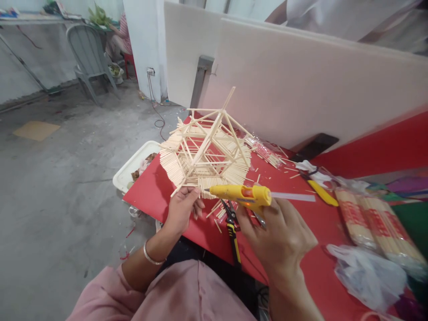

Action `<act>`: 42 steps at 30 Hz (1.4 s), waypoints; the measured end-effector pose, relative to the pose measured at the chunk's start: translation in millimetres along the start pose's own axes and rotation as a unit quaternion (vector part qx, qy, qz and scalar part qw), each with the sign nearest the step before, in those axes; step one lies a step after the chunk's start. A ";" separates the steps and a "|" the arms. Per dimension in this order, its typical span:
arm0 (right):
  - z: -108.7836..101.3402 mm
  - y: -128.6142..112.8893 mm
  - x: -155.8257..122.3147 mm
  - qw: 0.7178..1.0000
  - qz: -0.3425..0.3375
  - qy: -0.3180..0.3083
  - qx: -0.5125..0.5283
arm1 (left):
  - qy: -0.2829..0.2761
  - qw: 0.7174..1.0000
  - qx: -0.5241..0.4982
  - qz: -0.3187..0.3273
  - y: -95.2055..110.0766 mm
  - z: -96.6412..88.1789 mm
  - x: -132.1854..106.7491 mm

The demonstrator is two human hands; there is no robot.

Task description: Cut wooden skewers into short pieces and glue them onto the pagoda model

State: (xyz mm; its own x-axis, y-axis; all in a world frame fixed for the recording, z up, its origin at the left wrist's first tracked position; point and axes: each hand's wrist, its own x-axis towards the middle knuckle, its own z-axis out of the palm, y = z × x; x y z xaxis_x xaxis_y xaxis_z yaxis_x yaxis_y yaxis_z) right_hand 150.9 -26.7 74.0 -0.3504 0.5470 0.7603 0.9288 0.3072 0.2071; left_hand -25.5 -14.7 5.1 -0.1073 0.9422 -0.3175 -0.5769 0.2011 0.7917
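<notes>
A pale wooden stick model [207, 142], with an open frame of beams rising from a skirt of closely laid sticks, is in front of me above the red table. My left hand [183, 205] pinches its near lower edge between thumb and fingers. In my right hand [281, 227] is a yellow glue gun [240, 195], its nozzle pointing left at the near rim of the model, close to my left fingertips. A translucent glue stick [294, 196] sticks out of the gun's back end, and an orange light glows on its body. Whether the nozzle touches the sticks I cannot tell.
Pliers [233, 240] with black and yellow handles lie below the model on the red table [147, 189]. Bundled sticks [381, 223] and a clear plastic bag [368, 272] are on the right. White boards [301, 84] lean behind. A white tub [125, 171] stands left; a person [122, 35] sits far back.
</notes>
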 end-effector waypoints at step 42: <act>5.4 2.8 -11.4 0.999 0.025 -0.007 0.043 | -0.009 0.999 0.032 0.004 -2.4 -1.2 5.1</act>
State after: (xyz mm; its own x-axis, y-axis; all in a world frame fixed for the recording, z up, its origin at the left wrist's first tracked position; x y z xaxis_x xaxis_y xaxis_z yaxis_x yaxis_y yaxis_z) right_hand 156.8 -27.9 62.5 -0.3058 0.5738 0.7598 0.9317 0.3447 0.1147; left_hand -25.7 -10.7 0.9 -0.0969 0.9486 -0.3013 -0.5237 0.2088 0.8259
